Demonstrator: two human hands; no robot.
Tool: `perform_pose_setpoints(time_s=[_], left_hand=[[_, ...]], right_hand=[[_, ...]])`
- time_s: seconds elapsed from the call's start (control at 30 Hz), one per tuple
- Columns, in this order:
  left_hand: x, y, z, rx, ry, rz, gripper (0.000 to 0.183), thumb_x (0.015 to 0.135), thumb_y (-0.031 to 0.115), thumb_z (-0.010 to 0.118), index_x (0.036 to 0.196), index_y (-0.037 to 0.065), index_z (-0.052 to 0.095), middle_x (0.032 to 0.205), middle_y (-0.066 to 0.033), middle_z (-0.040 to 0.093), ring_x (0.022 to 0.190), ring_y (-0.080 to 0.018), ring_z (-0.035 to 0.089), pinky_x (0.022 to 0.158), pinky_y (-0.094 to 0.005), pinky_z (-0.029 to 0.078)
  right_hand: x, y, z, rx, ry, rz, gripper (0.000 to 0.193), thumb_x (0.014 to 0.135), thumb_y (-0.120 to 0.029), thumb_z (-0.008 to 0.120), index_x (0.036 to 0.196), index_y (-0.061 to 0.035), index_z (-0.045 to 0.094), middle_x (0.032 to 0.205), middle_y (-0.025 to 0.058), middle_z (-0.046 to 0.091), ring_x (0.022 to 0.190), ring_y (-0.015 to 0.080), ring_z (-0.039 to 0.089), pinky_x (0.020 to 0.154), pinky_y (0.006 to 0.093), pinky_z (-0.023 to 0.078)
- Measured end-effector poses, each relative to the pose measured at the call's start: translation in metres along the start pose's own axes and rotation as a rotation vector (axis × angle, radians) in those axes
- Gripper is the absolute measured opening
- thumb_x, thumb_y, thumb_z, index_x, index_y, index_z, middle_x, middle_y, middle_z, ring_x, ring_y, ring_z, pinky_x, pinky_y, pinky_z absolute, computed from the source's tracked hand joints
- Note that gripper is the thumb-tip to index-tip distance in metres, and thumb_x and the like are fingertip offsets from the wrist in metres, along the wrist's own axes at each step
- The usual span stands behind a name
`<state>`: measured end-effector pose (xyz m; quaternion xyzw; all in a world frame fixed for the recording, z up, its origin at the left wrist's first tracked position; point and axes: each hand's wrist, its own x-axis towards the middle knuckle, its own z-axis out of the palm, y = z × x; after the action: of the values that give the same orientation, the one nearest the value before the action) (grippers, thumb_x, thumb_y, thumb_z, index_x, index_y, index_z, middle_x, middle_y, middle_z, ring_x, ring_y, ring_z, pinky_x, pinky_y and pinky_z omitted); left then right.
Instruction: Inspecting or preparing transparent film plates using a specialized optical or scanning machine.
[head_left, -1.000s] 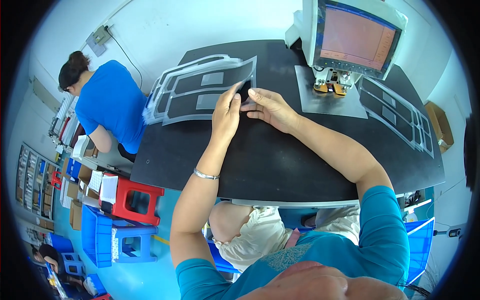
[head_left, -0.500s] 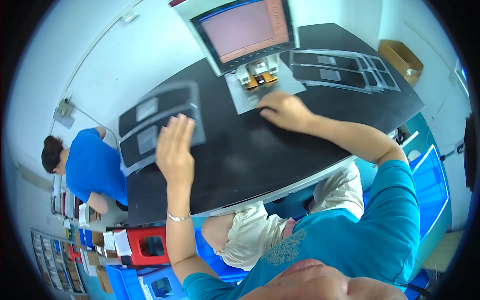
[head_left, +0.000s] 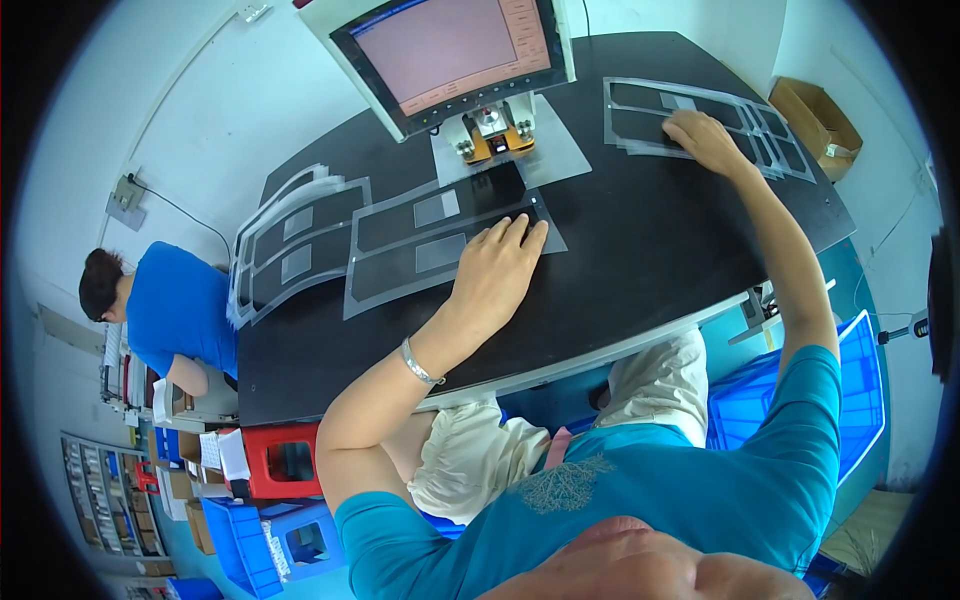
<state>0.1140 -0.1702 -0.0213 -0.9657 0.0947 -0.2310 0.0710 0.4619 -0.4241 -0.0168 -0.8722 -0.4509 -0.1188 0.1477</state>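
My left hand lies palm down over the right end of a thin, clear-looking plastic sheet with frosted edges and two pale rectangular patches. Its fingers are stretched out and slightly apart; the thumb is hidden. That sheet partly overlaps a curved stack of similar sheets on the left. At the far right, my right hand rests on another spread stack of sheets, its fingers reaching over the near edge. I see no sheet lifted in it; its thumb is not clear.
A machine with a tilted monitor stands at the back, its orange-and-metal head above a pale plate. Beyond the black table's right end is a cardboard box. A co-worker in blue bends at the left.
A sheet has come rightward from the left stack, with my left hand over it. My right hand has moved from near the machine to the right stack. The view has shifted slightly.
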Motion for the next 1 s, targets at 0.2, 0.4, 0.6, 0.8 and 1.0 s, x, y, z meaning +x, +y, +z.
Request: perform_pose_setpoints(time_s=[0.2,0.4,0.6,0.8,1.0], left_hand=[[0.007,-0.003,0.015,0.018,0.053,-0.056,0.037,0.087,0.006,0.064,0.123,0.001,0.066,0.124,-0.0203,0.067,0.114,-0.0321,0.067,0.096,-0.0408,0.055],[0.014,-0.007,0.021,-0.027,0.079,-0.093,0.043,0.084,-0.003,0.063,0.126,0.007,0.067,0.125,-0.016,0.068,0.116,-0.0322,0.065,0.094,-0.0403,0.056],[0.015,-0.009,0.022,-0.056,0.038,-0.114,0.047,0.085,-0.001,0.063,0.132,0.007,0.062,0.129,-0.016,0.065,0.119,-0.033,0.063,0.098,-0.0409,0.054],[0.012,-0.006,0.011,-0.091,0.028,-0.141,0.05,0.091,0.005,0.063,0.141,0.009,0.055,0.137,-0.0154,0.059,0.127,-0.034,0.057,0.104,-0.0451,0.048],[0.0,-0.004,0.013,-0.119,-0.034,-0.128,0.049,0.091,0.004,0.062,0.139,0.013,0.057,0.138,-0.0131,0.059,0.129,-0.0347,0.055,0.106,-0.0468,0.046]], right_hand=[[0.035,-0.042,0.035,0.195,0.242,-0.05,0.034,0.102,-0.027,0.054,0.116,0.0016,0.066,0.12,0.0169,0.067,0.117,0.0346,0.06,0.101,0.0405,0.046],[0.028,-0.059,0.042,0.149,0.223,-0.194,0.029,0.098,-0.023,0.062,0.114,0.0003,0.069,0.126,0.0165,0.065,0.124,0.034,0.058,0.107,0.0435,0.043],[0.026,-0.07,0.034,0.161,0.221,-0.228,0.027,0.095,-0.02,0.065,0.113,0.0,0.07,0.128,0.016,0.064,0.125,0.0338,0.057,0.107,0.0426,0.044],[0.022,-0.065,0.032,0.188,0.202,-0.176,0.028,0.093,-0.019,0.067,0.114,-0.0013,0.071,0.13,0.0149,0.064,0.124,0.0333,0.058,0.104,0.0418,0.046],[0.018,-0.064,0.033,0.243,0.24,-0.159,0.027,0.091,-0.018,0.065,0.114,-0.0041,0.07,0.128,0.0134,0.064,0.121,0.0326,0.059,0.099,0.0415,0.05]])
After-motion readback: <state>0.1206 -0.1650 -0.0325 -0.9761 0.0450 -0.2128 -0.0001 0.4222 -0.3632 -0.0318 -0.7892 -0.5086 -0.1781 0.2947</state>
